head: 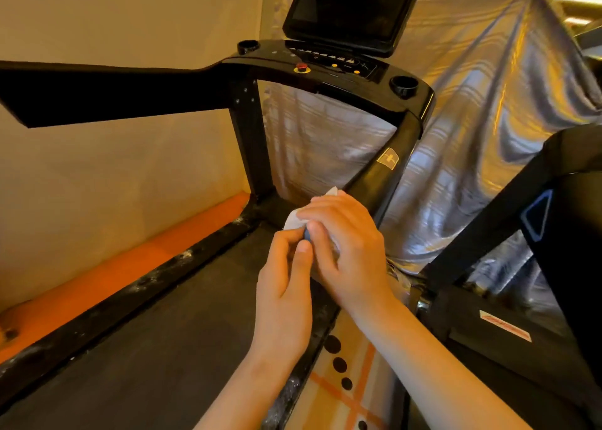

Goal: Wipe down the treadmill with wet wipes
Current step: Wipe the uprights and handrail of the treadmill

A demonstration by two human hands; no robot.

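Here, both my hands were together above treadmill belt point(146, 332), just short of right upright point(387, 175). Right hand point(348, 250) curled over white wet wipe point(294, 219), fingers wrapped across it. Left hand point(286, 286) pinched wipe's near edge between thumb and fingertips. Wipe was bunched, one corner poking out beyond right knuckles, close to upright; couldn't tell if touching. Small bluish bit between my fingertips, too small to identify. Console point(338, 63) and dark screen point(351, 3) stood well beyond hands. Left handrail point(97, 94) ran off past left hand. Silvery curtain point(488, 104) hung right of right hand.
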